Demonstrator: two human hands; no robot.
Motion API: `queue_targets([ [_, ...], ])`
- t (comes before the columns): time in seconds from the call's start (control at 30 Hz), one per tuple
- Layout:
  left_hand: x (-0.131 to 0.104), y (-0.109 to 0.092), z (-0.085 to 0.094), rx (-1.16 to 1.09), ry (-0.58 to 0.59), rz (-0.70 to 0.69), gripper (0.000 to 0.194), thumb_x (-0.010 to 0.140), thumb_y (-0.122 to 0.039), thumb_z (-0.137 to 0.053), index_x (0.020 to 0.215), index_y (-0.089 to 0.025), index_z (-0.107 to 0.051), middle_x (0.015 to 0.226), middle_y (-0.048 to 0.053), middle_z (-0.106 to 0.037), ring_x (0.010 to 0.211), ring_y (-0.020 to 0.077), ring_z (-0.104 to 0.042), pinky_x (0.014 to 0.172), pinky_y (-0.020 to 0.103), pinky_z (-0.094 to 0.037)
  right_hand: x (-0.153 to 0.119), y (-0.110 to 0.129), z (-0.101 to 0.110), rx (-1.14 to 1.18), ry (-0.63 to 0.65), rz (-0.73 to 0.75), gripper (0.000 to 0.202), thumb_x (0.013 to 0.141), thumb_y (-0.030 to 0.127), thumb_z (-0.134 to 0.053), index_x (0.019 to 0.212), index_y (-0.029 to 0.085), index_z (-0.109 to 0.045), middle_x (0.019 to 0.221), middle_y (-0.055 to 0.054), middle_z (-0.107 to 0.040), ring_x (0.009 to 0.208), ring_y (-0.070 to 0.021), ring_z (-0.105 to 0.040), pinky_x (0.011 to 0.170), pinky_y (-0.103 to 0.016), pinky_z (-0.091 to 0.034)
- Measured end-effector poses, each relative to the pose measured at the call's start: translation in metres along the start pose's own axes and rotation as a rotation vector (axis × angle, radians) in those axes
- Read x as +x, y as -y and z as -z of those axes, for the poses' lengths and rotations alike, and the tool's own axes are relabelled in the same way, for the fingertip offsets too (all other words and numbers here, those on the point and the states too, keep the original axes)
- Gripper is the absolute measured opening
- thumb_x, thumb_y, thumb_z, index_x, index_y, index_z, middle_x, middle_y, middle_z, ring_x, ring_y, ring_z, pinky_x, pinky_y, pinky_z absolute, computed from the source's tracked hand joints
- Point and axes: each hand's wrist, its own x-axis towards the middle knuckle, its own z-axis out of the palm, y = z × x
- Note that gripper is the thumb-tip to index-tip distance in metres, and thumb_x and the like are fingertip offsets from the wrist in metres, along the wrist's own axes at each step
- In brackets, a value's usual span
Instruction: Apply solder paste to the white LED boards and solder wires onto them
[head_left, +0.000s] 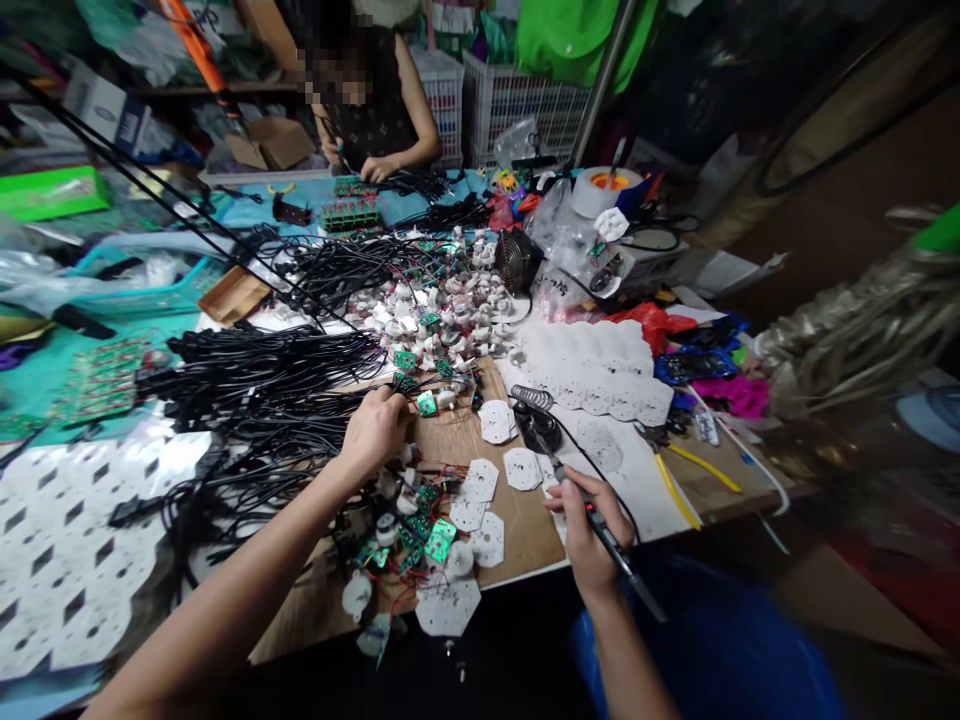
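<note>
My right hand (594,530) is closed around a soldering iron (643,590), held like a pen. Its tip points up and left towards a round black stand (537,428) with a metal coil (531,398) behind it. My left hand (377,432) is closed, fingers curled down at the ends of the black cables (277,365), and what they pinch is hidden. Just beyond those fingers lie small green circuit boards (427,403) with wires. White plastic plates (523,468) rest on the wooden board (442,440) between my hands. Nearer me sits a cluster of wired boards (440,540) and white round parts.
Yellow-handled pliers (679,485) lie to the right. Behind are a heap of white parts (450,310), a small fan (516,260) and sheets of white plates (600,365). Across the table a person (382,110) works with both hands. More perforated white sheets (67,540) lie left.
</note>
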Motion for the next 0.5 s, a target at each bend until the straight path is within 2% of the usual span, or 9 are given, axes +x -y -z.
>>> queue_targets([
  [0.1, 0.0, 0.004, 0.002, -0.065, 0.009, -0.065, 0.013, 0.086, -0.028, -0.056, 0.08, -0.02, -0.065, 0.093, 0.009, -0.062, 0.093, 0.0255, -0.059, 0.077, 0.033, -0.047, -0.001, 0.003, 0.001, 0.011, 0.01, 0.012, 0.025, 0.095, 0.037, -0.06, 0.106, 0.017, -0.07, 0.074, -0.004, -0.074, 0.055, -0.0161, -0.072, 0.056, -0.026, -0.06],
  [0.2, -0.001, 0.01, 0.007, -0.228, 0.127, -0.193, 0.014, 0.084, -0.032, -0.057, 0.081, -0.02, -0.063, 0.09, 0.006, -0.066, 0.087, 0.0221, -0.061, 0.077, 0.031, -0.047, -0.002, 0.005, 0.001, 0.014, 0.018, 0.008, 0.025, 0.095, 0.038, -0.06, 0.106, 0.017, -0.07, 0.075, -0.004, -0.075, 0.055, -0.0162, -0.072, 0.057, -0.027, -0.06],
  [0.27, 0.0, 0.013, 0.014, -0.361, 0.231, -0.178, 0.022, 0.088, -0.04, -0.052, 0.09, -0.021, -0.064, 0.087, 0.003, -0.069, 0.079, 0.0193, -0.063, 0.074, 0.028, -0.047, -0.003, 0.006, 0.0, 0.02, 0.026, 0.005, 0.025, 0.095, 0.038, -0.06, 0.106, 0.017, -0.07, 0.075, -0.004, -0.075, 0.055, -0.0163, -0.072, 0.057, -0.027, -0.06],
  [0.33, 0.003, 0.016, 0.023, -0.458, 0.298, -0.105, 0.031, 0.092, -0.046, -0.047, 0.101, -0.022, -0.065, 0.086, 0.002, -0.072, 0.076, 0.0183, -0.065, 0.071, 0.027, -0.047, -0.003, 0.007, -0.001, 0.032, 0.033, 0.004, 0.026, 0.094, 0.038, -0.061, 0.105, 0.017, -0.07, 0.074, -0.003, -0.075, 0.055, -0.0162, -0.072, 0.056, -0.026, -0.06],
  [0.4, 0.009, 0.019, 0.031, -0.471, 0.323, -0.087, 0.035, 0.091, -0.048, -0.048, 0.105, -0.022, -0.067, 0.088, 0.002, -0.073, 0.078, 0.0188, -0.066, 0.072, 0.027, -0.047, -0.004, 0.007, -0.003, 0.033, 0.036, 0.0, 0.026, 0.094, 0.038, -0.061, 0.105, 0.017, -0.07, 0.073, -0.003, -0.074, 0.054, -0.0161, -0.072, 0.055, -0.025, -0.059],
  [0.5, 0.016, 0.022, 0.039, -0.358, 0.356, -0.182, 0.026, 0.083, -0.039, -0.058, 0.097, -0.022, -0.072, 0.086, 0.002, -0.073, 0.077, 0.0186, -0.066, 0.07, 0.025, -0.046, -0.005, 0.008, -0.004, 0.017, 0.053, -0.006, 0.027, 0.094, 0.039, -0.061, 0.105, 0.017, -0.071, 0.073, -0.004, -0.074, 0.055, -0.0164, -0.072, 0.055, -0.025, -0.06],
])
